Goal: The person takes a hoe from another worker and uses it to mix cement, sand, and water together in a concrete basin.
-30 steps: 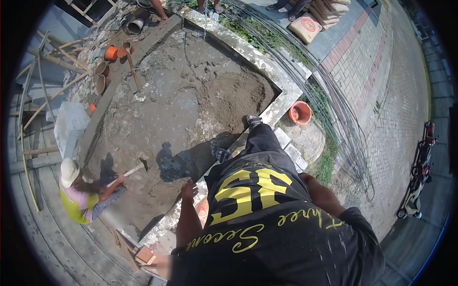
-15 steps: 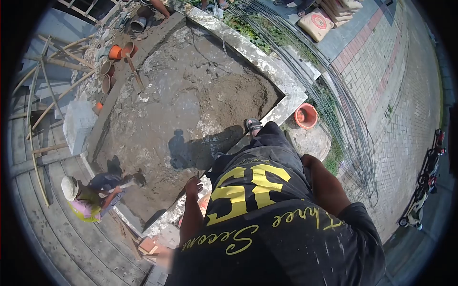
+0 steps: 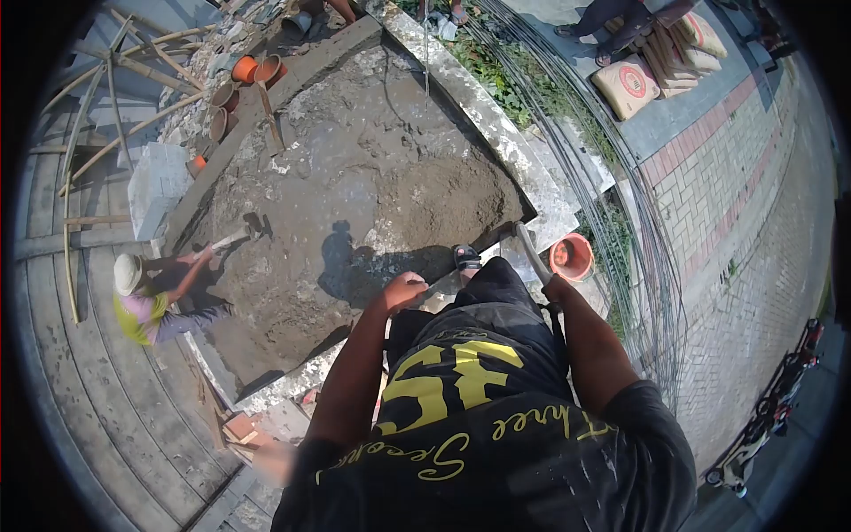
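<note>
My right hand (image 3: pixel 557 291) is closed around a pale wooden tool handle (image 3: pixel 532 251), which slants up toward the corner of the low wall; the tool's working end cannot be made out. My left hand (image 3: pixel 404 291) is curled closed in front of my left thigh, above the near wall; whatever it may hold is hidden. Ahead of me lies a walled bed of wet grey mortar (image 3: pixel 319 168), with a sandy heap (image 3: pixel 452 199) near its right corner. My sandalled foot (image 3: pixel 466 257) is at the wall's edge. An orange bucket (image 3: pixel 570 257) stands just beyond my right hand.
At left, a co-worker (image 3: pixel 146 301) in a pale hat works the mortar with a hoe (image 3: pixel 232 238). Several buckets (image 3: pixel 245 68) and a wooden-handled tool (image 3: pixel 270 120) lie along the far-left edge. Long steel rods (image 3: pixel 612 177), cement bags (image 3: pixel 626 87) and other people's legs are at right and back.
My right hand has come forward, and the wooden handle now shows in it. My left hand has moved forward and right, curling closed. The co-worker's hoe has moved farther into the bed.
</note>
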`<state>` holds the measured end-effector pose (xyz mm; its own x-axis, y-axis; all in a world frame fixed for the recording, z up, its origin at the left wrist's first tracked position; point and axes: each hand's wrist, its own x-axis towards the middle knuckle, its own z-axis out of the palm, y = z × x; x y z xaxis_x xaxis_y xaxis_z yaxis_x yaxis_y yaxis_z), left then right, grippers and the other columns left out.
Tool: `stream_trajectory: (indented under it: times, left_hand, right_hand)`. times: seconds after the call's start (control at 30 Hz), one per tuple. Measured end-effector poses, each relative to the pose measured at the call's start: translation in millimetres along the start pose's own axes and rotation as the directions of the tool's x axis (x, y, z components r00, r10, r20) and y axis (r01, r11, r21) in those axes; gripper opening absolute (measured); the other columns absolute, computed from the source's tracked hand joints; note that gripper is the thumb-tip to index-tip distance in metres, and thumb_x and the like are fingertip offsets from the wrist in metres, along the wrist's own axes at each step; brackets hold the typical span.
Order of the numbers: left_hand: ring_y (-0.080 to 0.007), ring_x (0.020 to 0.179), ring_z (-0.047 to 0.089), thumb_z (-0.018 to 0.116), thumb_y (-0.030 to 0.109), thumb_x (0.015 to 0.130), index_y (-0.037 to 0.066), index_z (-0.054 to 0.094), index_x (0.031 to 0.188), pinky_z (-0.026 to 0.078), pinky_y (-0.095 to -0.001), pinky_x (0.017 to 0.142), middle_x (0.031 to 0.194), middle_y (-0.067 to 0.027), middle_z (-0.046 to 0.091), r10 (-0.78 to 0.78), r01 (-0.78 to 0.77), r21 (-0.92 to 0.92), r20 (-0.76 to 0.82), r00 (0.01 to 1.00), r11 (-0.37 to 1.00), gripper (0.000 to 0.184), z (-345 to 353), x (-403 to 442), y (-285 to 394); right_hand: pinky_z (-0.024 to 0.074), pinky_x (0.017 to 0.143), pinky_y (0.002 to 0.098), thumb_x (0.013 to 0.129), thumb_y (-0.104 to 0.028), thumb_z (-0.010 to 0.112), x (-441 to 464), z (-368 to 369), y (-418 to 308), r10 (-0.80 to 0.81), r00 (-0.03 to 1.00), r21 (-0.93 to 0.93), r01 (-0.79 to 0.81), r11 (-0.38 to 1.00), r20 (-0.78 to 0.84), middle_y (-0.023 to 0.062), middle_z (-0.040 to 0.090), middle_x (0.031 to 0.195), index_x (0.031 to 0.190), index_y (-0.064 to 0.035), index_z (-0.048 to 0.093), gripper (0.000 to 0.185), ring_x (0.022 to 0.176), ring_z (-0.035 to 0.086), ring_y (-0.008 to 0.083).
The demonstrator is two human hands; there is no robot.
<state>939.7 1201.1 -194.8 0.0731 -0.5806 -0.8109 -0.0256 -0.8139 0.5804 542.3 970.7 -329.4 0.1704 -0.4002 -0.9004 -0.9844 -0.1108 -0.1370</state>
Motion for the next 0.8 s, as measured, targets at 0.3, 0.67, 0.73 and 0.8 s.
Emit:
stream_trajectory:
  times: [0.3,0.67,0.73,0.8]
  left_hand:
    - [-0.0216,0.074,0.063,0.065,0.027,0.091,0.013,0.014,0.158,0.055,-0.0385,0.071,0.103,-0.0146,0.069,-0.289,0.266,0.152,0.158,0.944,0.952,0.085,16.0,51.4,100.5]
    - [-0.0134,0.066,0.06,0.06,0.024,0.09,0.007,0.056,0.128,0.05,-0.0298,0.058,0.087,-0.0067,0.067,-0.31,0.042,-0.511,-0.452,0.836,0.858,0.041,-5.2,-27.8,-120.4]
    - [-0.0162,0.063,0.058,0.058,0.027,0.092,0.009,0.06,0.116,0.048,-0.0326,0.057,0.088,-0.0064,0.066,-0.446,0.121,-0.629,-0.391,0.805,0.768,0.03,4.8,-63.0,-174.4]
    - [-0.0176,0.072,0.059,0.058,0.028,0.093,0.012,0.062,0.111,0.05,-0.0346,0.065,0.09,-0.0051,0.066,-0.591,0.234,-0.682,-0.351,0.726,0.693,0.024,28.3,-96.3,-213.7]
  right_hand:
    - [0.0528,0.049,0.0421,0.08,-0.003,0.068,-54.3,-32.9,6.7,-0.072,0.989,0.685,-0.036,0.727,0.128,0.0203,0.064,0.088,0.145,-0.001,0.028,0.076,0.059,0.064,0.0282]
    - [0.0353,0.039,0.0335,0.083,-0.005,0.061,-92.3,-62.1,-15.7,0.13,0.991,0.808,-0.101,0.581,0.031,0.0081,0.055,0.072,0.118,-0.013,0.052,0.037,0.049,0.052,0.02]
    - [0.0345,0.034,0.0351,0.081,-0.007,0.065,-86.0,-60.5,-23.9,0.211,0.972,0.804,-0.042,0.594,-0.105,0.0093,0.054,0.064,0.111,-0.0085,0.057,0.031,0.043,0.053,0.0214]
    - [0.0422,0.037,0.0364,0.079,-0.008,0.065,-84.2,-66.8,-32.9,0.182,0.974,0.731,-0.024,0.682,-0.138,0.0116,0.059,0.069,0.117,-0.0063,0.058,0.039,0.047,0.058,0.023]
